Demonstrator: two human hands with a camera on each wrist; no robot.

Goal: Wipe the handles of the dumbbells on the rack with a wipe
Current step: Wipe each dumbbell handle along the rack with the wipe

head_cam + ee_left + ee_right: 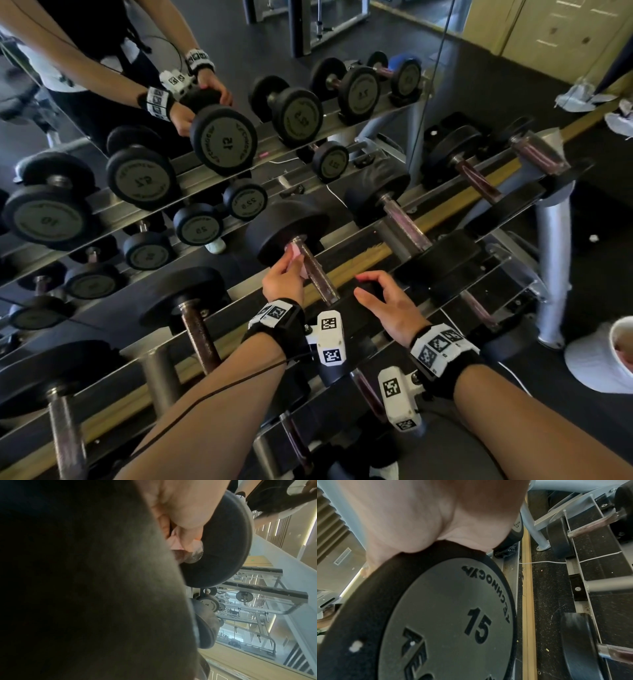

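Note:
A black dumbbell marked 15 (pixel 447 615) lies on the top rail of the rack (pixel 455 205) in the middle of the head view. Its rusty handle (pixel 317 272) runs between a far head (pixel 287 229) and a near head (pixel 359 313). My left hand (pixel 286 277) pinches a pale pink wipe (pixel 297 255) against the far end of the handle, close to the far head. In the left wrist view the wipe (pixel 56 542) is bunched under my fingers. My right hand (pixel 383 301) rests over the near head, fingers curled around its rim.
More dumbbells lie on the rack to either side: one on the left (pixel 195 318) and one on the right (pixel 404 219). A mirror behind the rack reflects the dumbbells and my arms. A lower rail with dumbbells (pixel 368 390) runs under my wrists. A white cap (pixel 603 359) lies on the floor at the right.

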